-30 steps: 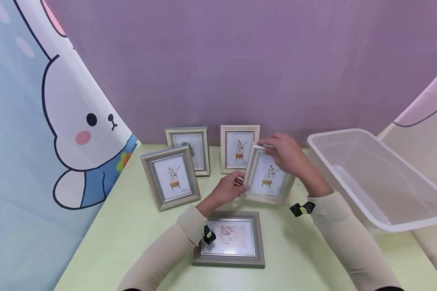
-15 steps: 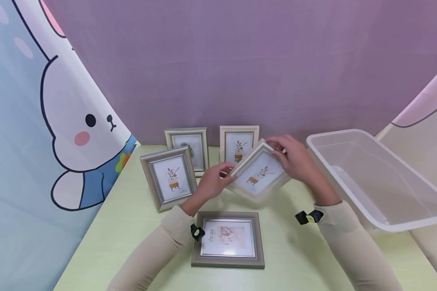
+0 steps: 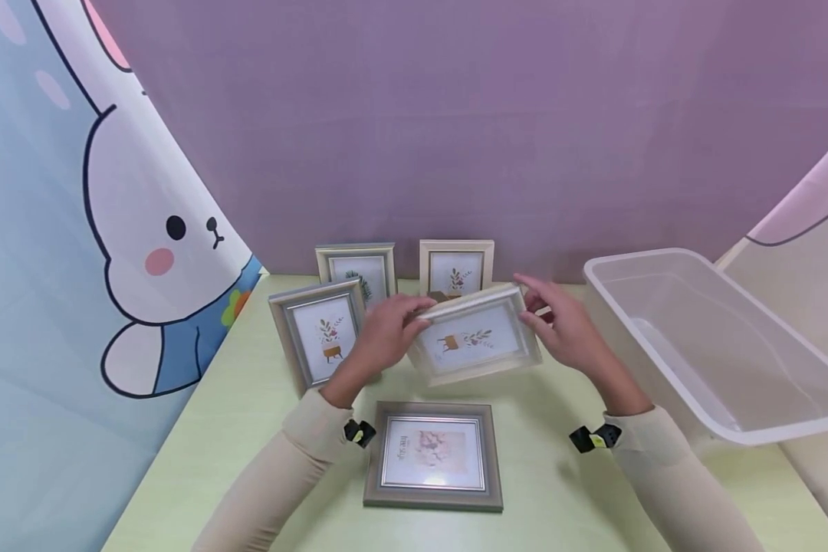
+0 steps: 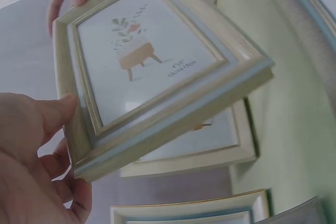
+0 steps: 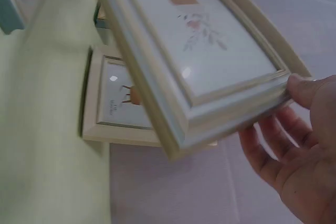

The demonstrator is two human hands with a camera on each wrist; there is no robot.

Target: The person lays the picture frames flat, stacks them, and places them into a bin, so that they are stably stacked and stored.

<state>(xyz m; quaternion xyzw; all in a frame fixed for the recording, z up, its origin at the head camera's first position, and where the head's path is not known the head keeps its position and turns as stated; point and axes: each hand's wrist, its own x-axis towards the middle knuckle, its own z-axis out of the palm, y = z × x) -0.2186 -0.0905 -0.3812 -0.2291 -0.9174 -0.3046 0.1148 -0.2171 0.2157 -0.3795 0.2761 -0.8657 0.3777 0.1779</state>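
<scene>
A cream picture frame (image 3: 483,341) with a potted-plant print is held above the table, turned sideways. My left hand (image 3: 386,330) pinches its left end, thumb on the front and fingers behind, as the left wrist view shows. At the opposite end, my right hand (image 3: 566,326) grips it with the thumb on the front edge (image 5: 302,88) and the fingers beneath. Behind it stands another cream picture frame (image 3: 457,247), partly covered. Left of my left hand a grey-gold picture frame (image 3: 324,330) stands tilted. Nearer me, a brown picture frame (image 3: 433,498) lies flat, face up.
At the back left stands a further picture frame (image 3: 356,253) with a green leaf print. A translucent plastic bin (image 3: 635,345) occupies the table's right side. A purple curtain (image 3: 469,138) hangs along the back, and a rabbit-printed cloth (image 3: 138,253) on the left.
The held picture frame has turned from upright to sideways, its print now lying on its side. My left hand has moved left and up; my right hand has shifted slightly right and down.
</scene>
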